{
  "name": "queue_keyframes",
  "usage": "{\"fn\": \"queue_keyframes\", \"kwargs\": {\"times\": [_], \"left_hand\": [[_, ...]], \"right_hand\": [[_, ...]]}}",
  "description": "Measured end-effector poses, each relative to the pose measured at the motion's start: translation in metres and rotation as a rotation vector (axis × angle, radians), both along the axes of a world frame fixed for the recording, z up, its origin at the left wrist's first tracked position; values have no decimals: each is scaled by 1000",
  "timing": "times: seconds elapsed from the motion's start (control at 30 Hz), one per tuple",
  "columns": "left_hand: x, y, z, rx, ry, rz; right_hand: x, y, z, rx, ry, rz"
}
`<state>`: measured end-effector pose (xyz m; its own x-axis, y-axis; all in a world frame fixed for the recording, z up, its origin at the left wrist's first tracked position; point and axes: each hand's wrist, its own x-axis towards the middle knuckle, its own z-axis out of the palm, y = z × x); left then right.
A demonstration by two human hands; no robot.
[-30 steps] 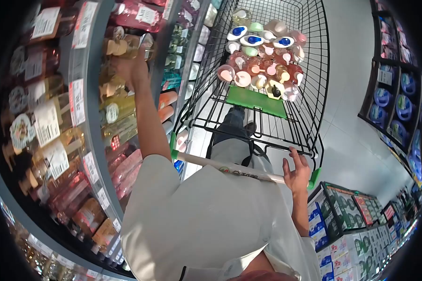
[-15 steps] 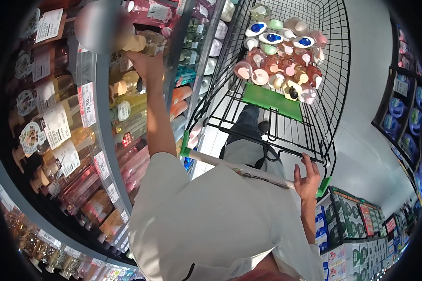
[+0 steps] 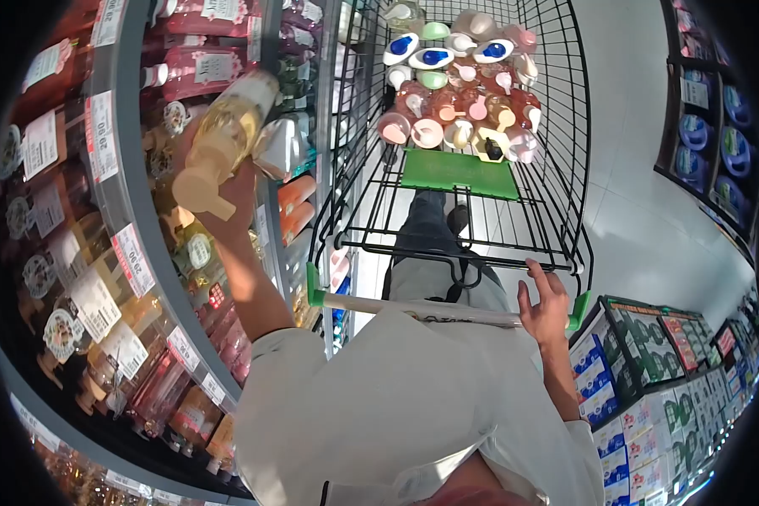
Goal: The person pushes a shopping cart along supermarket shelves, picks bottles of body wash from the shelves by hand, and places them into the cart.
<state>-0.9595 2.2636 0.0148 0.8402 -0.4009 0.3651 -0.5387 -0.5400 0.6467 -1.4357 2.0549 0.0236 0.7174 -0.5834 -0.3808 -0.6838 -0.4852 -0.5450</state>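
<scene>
My left hand [image 3: 238,198] is wrapped round a clear yellow bottle with a beige pump top [image 3: 234,118], tilted in front of the shelf at the left. Part of the hand is hidden behind the bottle. At the right end of the cart's pale handle [image 3: 422,310], my right hand [image 3: 544,308] rests with its fingers apart. The wire cart [image 3: 578,160] holds several pump bottles [image 3: 460,105] standing close together, three of them with blue tops. A green panel [image 3: 460,174] lies across the cart's near end.
Shelves [image 3: 131,160] packed with bottles and price tags run along the left. At the right stand a rack of blue-purple containers [image 3: 693,131] and stacked boxed goods [image 3: 641,438]. My feet and legs show under the cart, on a pale tiled floor [image 3: 624,228].
The yellow bottle has come out from the shelf towards me in my left hand and now tilts with its pump nearest. My right hand has stayed at the handle.
</scene>
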Motion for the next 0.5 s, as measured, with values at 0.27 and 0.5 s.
{"fn": "queue_keyframes", "kwargs": {"times": [0.27,0.5], "left_hand": [[47,-230,-119,100,-205,-638],[58,-336,-266,107,267,-647]], "right_hand": [[5,-1,3,-25,47,-21],[7,-2,4,-48,90,-46]]}}
